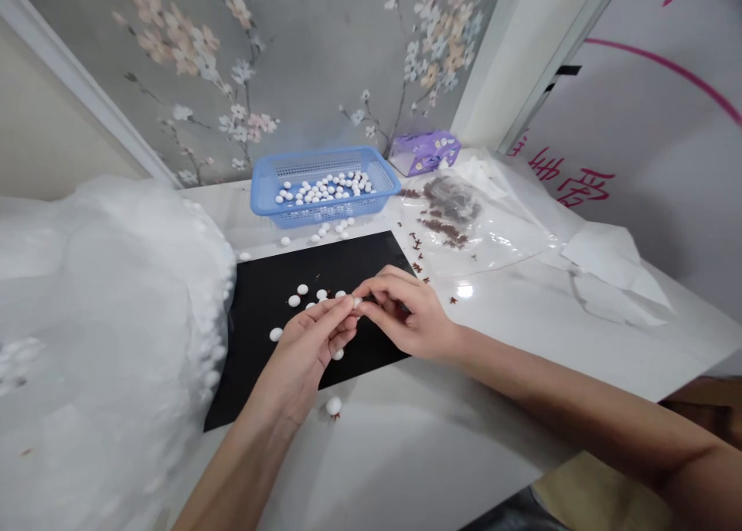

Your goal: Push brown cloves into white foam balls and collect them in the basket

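Note:
Over a black mat [267, 376], my left hand [318, 328] and my right hand [409, 311] meet at the fingertips. Between them is a small white ball [357, 303], pinched by both hands and partly covered by the fingers. Whether a small brown piece is also in the right fingers cannot be made out. Several more white balls [294, 301] lie on the mat around my left hand. One white ball with a brown, foot-like piece [334, 407] sits on the table in front of the mat.
A blue basket [267, 206] of white balls stands at the back, a purple tissue pack [426, 154] beside it. A large translucent bag [116, 322] of white balls fills the left. At right lie a clear bag [498, 241], brown pieces [444, 229] and white paper [614, 264].

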### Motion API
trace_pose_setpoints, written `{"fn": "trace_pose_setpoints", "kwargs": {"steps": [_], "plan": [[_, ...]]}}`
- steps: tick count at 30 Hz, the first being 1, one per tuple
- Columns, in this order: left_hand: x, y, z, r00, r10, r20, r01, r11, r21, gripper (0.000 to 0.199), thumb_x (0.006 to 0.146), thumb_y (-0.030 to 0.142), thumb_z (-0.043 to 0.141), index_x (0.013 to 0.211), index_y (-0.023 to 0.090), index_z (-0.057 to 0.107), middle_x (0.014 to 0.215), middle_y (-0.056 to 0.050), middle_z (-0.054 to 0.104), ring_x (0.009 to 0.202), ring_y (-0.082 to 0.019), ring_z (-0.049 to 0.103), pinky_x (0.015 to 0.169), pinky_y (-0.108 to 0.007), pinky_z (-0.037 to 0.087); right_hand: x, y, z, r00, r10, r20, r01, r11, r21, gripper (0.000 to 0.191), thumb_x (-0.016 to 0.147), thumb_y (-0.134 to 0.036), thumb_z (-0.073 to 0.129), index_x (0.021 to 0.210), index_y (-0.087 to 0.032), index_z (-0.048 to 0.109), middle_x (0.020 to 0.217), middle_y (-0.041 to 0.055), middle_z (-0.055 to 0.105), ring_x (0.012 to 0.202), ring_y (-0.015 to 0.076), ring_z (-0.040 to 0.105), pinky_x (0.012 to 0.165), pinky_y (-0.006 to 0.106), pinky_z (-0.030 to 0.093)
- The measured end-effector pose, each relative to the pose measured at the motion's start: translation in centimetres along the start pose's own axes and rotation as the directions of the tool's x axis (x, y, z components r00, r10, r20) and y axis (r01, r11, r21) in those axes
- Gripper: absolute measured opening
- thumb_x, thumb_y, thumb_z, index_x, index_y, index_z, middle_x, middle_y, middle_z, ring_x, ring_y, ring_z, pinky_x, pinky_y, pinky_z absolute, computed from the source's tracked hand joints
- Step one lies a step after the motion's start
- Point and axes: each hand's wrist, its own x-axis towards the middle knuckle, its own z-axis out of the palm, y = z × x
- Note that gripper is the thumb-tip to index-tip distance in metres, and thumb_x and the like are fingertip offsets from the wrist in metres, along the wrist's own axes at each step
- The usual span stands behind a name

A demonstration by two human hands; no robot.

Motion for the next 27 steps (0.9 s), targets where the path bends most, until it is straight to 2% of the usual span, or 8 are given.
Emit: {"fn": "trace_pose_setpoints", "kwargs": {"steps": [4, 10, 14, 16, 18, 21, 24, 27], "plan": [[0.1, 0.0, -0.2, 1.0, 0.023, -0.019, -0.022, 0.999, 0.044, 0.016, 0.065, 0.027, 0.075, 0.075, 0.016, 0.072, 0.071, 0.001, 0.065, 0.066, -0.005, 0.059, 0.066, -0.014, 0.049, 0.1, 0.1, 0.1, 1.0, 0.0, 0.013, 0.0, 1.0, -0.005, 0.01, 0.085, -0.021, 0.053, 0.093, -0.017, 0.058, 0.072, -0.0013, 0.044, 0.05, 0.0052, 0.038, 0.043, 0.02, 0.036], [-0.1, 0.4, -0.2, 0.994, 0.105, 0.026, -0.107, 0.983, 0.148, 0.018, 0.068, 0.031, 0.072, 0.079, 0.017, 0.071, 0.075, 0.0, 0.065, 0.07, -0.008, 0.058, 0.071, -0.018, 0.047, 0.3, -0.1, -0.1, 0.999, 0.01, 0.039, -0.009, 0.999, -0.041, 0.012, 0.086, -0.022, 0.052, 0.096, -0.019, 0.057, 0.075, -0.0011, 0.044, 0.05, 0.0056, 0.037, 0.045, 0.02, 0.037], [0.2, 1.2, -0.7, 0.975, 0.215, -0.058, -0.188, 0.935, 0.301, 0.022, 0.066, 0.035, 0.072, 0.081, 0.018, 0.07, 0.079, -0.001, 0.067, 0.075, -0.011, 0.059, 0.073, -0.022, 0.045, 1.3, -0.2, 0.0, 0.989, 0.052, 0.139, -0.041, 0.996, -0.081, 0.016, 0.084, -0.02, 0.051, 0.1, -0.019, 0.054, 0.083, 0.0, 0.047, 0.053, 0.0059, 0.039, 0.049, 0.02, 0.039], [0.4, 1.7, -1.3, 0.952, 0.29, -0.099, -0.221, 0.873, 0.435, 0.025, 0.067, 0.039, 0.07, 0.082, 0.02, 0.069, 0.08, -0.001, 0.067, 0.075, -0.013, 0.059, 0.069, -0.023, 0.044, 2.4, 0.2, 0.3, 0.986, 0.1, 0.133, -0.084, 0.989, -0.121, 0.019, 0.085, -0.021, 0.049, 0.103, -0.018, 0.052, 0.086, 0.0007, 0.049, 0.055, 0.0066, 0.041, 0.054, 0.022, 0.04], [0.6, 2.0, -2.1, 0.916, 0.389, -0.095, -0.246, 0.735, 0.632, 0.027, 0.069, 0.044, 0.065, 0.084, 0.022, 0.068, 0.08, -0.002, 0.067, 0.073, -0.015, 0.058, 0.063, -0.024, 0.041, 4.0, 1.2, 0.6, 0.982, 0.173, 0.076, -0.154, 0.966, -0.207, 0.019, 0.085, -0.022, 0.046, 0.103, -0.017, 0.051, 0.085, 0.0012, 0.051, 0.059, 0.009, 0.045, 0.058, 0.024, 0.041], [0.6, 2.4, -3.0, 0.856, 0.515, -0.046, -0.179, 0.379, 0.908, 0.025, 0.072, 0.046, 0.059, 0.079, 0.023, 0.065, 0.075, -0.001, 0.066, 0.065, -0.017, 0.055, 0.055, -0.026, 0.035, 6.5, 3.2, 1.1, 0.949, 0.313, 0.024, -0.272, 0.859, -0.433, 0.019, 0.083, -0.024, 0.048, 0.097, -0.014, 0.055, 0.084, 0.0045, 0.055, 0.066, 0.0141, 0.051, 0.063, 0.028, 0.041], [0.1, 2.7, -3.1, 0.847, 0.532, -0.009, -0.041, 0.083, 0.996, 0.024, 0.077, 0.045, 0.05, 0.079, 0.024, 0.061, 0.068, -0.001, 0.062, 0.059, -0.018, 0.052, 0.051, -0.027, 0.029, 8.4, 5.2, 1.6, 0.901, 0.433, 0.017, -0.336, 0.723, -0.604, 0.027, 0.082, -0.032, 0.05, 0.098, -0.011, 0.057, 0.091, 0.0119, 0.06, 0.078, 0.0223, 0.056, 0.068, 0.033, 0.043], [-0.3, 2.7, -2.8, 0.849, 0.528, 0.033, 0.012, -0.081, 0.997, 0.022, 0.08, 0.042, 0.043, 0.081, 0.025, 0.058, 0.064, -0.001, 0.059, 0.058, -0.019, 0.052, 0.05, -0.027, 0.025, 9.4, 6.5, 2.0, 0.878, 0.479, 0.018, -0.352, 0.669, -0.655, 0.025, 0.082, -0.029, 0.049, 0.094, -0.009, 0.059, 0.095, 0.0167, 0.062, 0.084, 0.0274, 0.057, 0.07, 0.036, 0.043]]}}
